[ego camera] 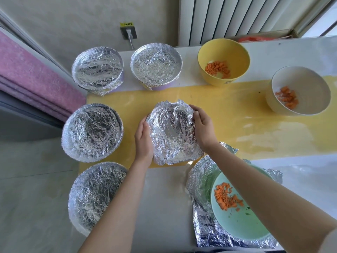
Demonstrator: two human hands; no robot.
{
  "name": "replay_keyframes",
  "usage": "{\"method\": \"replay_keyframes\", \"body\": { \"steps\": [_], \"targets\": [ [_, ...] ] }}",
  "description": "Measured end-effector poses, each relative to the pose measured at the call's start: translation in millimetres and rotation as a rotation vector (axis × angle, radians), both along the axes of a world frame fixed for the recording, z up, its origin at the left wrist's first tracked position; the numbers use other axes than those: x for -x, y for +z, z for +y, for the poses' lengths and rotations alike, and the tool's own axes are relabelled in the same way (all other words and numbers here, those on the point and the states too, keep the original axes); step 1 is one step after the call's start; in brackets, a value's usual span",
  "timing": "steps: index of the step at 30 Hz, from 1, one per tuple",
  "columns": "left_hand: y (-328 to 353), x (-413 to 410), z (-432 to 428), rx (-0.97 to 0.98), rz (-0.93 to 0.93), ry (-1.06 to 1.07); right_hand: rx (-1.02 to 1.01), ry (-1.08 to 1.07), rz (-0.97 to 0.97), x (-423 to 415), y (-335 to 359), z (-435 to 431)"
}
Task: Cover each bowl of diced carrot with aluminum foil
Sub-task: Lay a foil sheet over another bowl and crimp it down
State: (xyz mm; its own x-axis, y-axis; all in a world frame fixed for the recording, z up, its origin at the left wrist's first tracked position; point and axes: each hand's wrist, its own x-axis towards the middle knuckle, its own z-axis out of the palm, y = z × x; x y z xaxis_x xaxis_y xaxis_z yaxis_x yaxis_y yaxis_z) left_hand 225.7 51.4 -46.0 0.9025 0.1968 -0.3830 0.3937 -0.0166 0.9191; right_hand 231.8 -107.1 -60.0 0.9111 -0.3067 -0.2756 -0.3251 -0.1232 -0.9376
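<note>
In the middle of the table stands a bowl wrapped in crumpled aluminium foil (171, 132). My left hand (144, 141) presses the foil against its left side, and my right hand (203, 126) curls over its right rim. Several foil-covered bowls stand to the left: two at the back (97, 70) (156, 64) and two nearer (92, 131) (94, 196). A yellow bowl (223, 52) and a white bowl (306, 83) hold diced carrot uncovered. A green bowl of carrot (237, 221) sits on a loose foil sheet (202, 227) under my right forearm.
A yellow mat (237, 115) lies across the white table. The table's left edge drops to a grey floor and a pink rug (32, 75). A wall socket (128, 31) and a radiator (237, 17) are behind the table.
</note>
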Motion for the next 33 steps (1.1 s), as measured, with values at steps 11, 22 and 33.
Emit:
{"method": "replay_keyframes", "body": {
  "steps": [11, 22, 33],
  "targets": [
    [-1.2, 2.4, 6.4, -0.04, 0.003, -0.068, -0.05, 0.007, 0.012, -1.3, 0.6, -1.3],
    [3.7, -38.4, 1.4, -0.944, -0.74, -0.668, 0.663, 0.499, -0.284, -29.1, 11.4, -14.3],
    [3.5, -72.1, -4.5, -0.8, -0.49, -0.657, 0.638, 0.589, -0.142, -53.6, 13.6, -5.4]
  ]
}}
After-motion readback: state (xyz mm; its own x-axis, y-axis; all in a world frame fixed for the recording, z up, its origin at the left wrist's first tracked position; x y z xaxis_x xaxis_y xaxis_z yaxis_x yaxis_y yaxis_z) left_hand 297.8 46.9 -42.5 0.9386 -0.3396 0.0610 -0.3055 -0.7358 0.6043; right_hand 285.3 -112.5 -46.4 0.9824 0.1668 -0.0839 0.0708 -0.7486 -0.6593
